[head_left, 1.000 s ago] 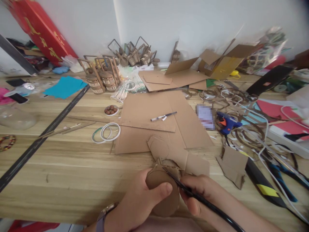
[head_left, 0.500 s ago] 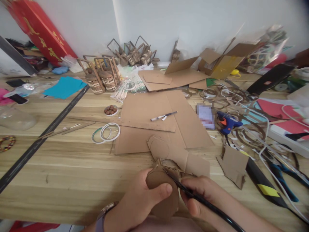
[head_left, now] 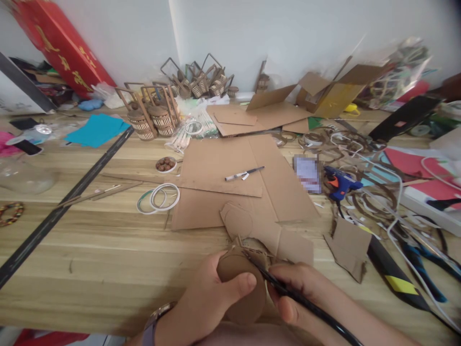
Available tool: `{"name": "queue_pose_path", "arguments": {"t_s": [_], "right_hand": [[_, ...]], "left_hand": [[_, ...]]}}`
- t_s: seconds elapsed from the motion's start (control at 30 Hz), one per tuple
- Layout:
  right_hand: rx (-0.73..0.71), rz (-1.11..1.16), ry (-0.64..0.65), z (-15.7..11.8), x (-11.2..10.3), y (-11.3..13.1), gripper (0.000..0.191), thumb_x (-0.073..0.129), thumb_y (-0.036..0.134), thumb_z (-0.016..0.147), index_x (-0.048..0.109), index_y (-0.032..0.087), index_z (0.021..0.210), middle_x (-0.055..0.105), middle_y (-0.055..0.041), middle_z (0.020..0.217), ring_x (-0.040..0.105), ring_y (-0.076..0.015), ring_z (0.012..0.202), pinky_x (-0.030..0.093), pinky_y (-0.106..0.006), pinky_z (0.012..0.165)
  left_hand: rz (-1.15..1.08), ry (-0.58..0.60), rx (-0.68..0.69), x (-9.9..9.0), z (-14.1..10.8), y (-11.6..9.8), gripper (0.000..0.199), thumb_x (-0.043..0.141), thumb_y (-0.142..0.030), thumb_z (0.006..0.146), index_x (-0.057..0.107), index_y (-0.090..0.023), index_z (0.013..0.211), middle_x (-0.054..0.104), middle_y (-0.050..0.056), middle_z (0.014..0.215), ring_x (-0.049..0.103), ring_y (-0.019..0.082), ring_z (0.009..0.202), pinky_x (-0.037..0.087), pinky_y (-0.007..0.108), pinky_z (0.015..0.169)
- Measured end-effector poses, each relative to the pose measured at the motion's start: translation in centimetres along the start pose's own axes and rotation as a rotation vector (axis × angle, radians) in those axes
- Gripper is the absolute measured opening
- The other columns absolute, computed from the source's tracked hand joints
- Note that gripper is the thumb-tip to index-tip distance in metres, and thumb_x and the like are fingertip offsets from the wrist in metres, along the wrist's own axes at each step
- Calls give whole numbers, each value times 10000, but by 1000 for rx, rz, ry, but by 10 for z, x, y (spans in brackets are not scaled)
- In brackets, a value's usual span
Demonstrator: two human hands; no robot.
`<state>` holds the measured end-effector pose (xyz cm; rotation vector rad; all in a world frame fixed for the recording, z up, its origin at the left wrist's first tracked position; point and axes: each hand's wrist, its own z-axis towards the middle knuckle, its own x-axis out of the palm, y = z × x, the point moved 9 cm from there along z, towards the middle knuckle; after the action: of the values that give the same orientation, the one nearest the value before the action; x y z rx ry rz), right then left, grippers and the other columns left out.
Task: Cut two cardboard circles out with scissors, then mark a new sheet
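My left hand (head_left: 212, 293) grips a piece of brown cardboard (head_left: 242, 307) close to my body, its thumb lying across the front. A round outline shows on this piece, and its upper edge is ragged. In my right hand (head_left: 302, 293) is a long black tool (head_left: 317, 307). Its narrow tip meets the cardboard's upper right edge, while the far end runs down along my forearm. My fingers hide part of the tool, so its exact kind is unclear. Just beyond my hands lies a cardboard offcut (head_left: 248, 223) with a curved outline.
Flat cardboard sheets (head_left: 216, 158) with a pen (head_left: 245, 173) on them cover the middle. Tape rolls (head_left: 164, 197) and a bowl of brown balls (head_left: 166, 164) sit left. A blue glue gun (head_left: 340, 182), cables and pliers (head_left: 419, 269) crowd the right. Small baskets (head_left: 163, 120) stand behind.
A thin brown edge above my right fingers shows less than before. Both hands, the cardboard and the black tool are otherwise in almost the same place.
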<state>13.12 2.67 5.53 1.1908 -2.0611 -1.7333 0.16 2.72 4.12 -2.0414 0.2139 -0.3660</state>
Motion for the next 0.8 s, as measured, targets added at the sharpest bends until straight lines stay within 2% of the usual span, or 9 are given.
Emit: {"name": "queue_pose_path", "arguments": {"t_s": [0.17,0.33,0.53,0.8], "right_hand": [[20,12,26,1,1,1,739,313,943,743,394,212,679,315,55,641,274,-120,586,189,-246,491],[22,-36,49,1,0,9,768,280,960,725,431,208,695,354,43,636,329,-128,585,216,-248,496],[20,-30,47,1,-3,13,772,289,964,727,446,208,702,350,47,641,299,-127,585,218,-247,492],[29,6,44,1,-1,5,765,329,964,702,423,205,670,315,55,623,281,-117,573,189,-239,479]], "left_hand": [[-21,2,-3,0,1,0,399,764,-443,759,716,-187,1061,794,43,1001,706,242,935,542,305,789],[-50,6,-2,0,1,4,427,787,-459,731,711,-180,1046,790,47,975,706,241,912,535,296,760],[-19,-1,0,0,1,4,430,785,-450,740,700,-174,1058,782,53,1001,696,244,942,530,300,781],[-43,17,19,2,0,3,437,785,-476,740,712,-172,1046,773,50,972,684,233,896,517,286,740]]}}
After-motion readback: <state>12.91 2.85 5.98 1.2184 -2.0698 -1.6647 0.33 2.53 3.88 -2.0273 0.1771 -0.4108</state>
